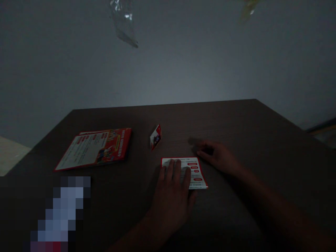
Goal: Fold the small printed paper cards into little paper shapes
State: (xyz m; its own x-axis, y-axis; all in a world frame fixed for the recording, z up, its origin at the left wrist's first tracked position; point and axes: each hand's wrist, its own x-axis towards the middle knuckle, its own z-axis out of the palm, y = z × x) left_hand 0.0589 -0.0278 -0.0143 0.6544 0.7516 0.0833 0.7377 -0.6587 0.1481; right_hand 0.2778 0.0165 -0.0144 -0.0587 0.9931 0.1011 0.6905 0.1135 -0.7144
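Observation:
My left hand (174,189) lies with its fingers stretched out over a folded leaflet (195,175) and presses on it. The leaflet is white with a red border, red labels and small print; my hand hides much of its left half. Just beyond the leaflet's upper right corner is my right hand (214,154), its thumb and fingers curled together. Nothing shows between them, though the fingertips are dark and a little blurred. A small folded red and white card (156,137) stands upright on the table, past the leaflet and to its left.
A stack of red and white leaflets (97,147) lies on the left of the dark wooden table (173,115). A pale wall (183,63) rises behind the table, with a clear plastic bag (123,24) hanging on it. Pixelated blocks cover the lower left.

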